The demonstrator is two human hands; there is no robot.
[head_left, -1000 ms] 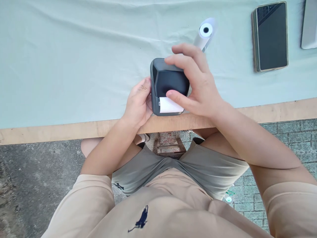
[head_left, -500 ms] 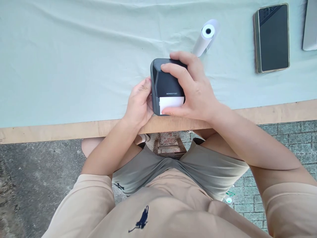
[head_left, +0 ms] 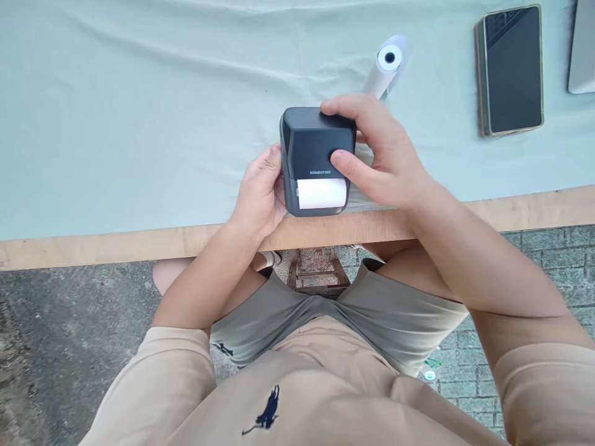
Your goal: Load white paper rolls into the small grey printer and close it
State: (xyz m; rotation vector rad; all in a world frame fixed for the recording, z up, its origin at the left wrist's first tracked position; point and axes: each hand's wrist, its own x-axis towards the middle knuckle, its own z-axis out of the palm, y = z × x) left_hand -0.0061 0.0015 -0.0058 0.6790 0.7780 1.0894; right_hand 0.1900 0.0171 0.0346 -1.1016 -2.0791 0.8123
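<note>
A dark label printer [head_left: 313,148] marked NIIMBOT is held just over the table's near edge. White paper [head_left: 321,194] sticks out of its near end. Along the printer's left side my left hand [head_left: 263,189] is closed on it, its fingertips partly hidden underneath. My right hand [head_left: 383,152] grips the right side, thumb on the top face by the lettering and a finger on the far right corner; the other fingers are mostly hidden behind the printer. Beyond that hand a white paper roll [head_left: 382,71] with a dark core hole lies on the cloth.
A pale green cloth [head_left: 139,124] covers the table, leaving a bare wooden edge [head_left: 93,248] toward me. At the right lies a dark-screened phone [head_left: 514,71] on top of a box-like thing. Part of a grey flat object [head_left: 583,49] shows at the far right edge.
My right thumb has moved from the paper up to the printer's top face. The right index finger has left the top cover, and the hand has shifted slightly right.
</note>
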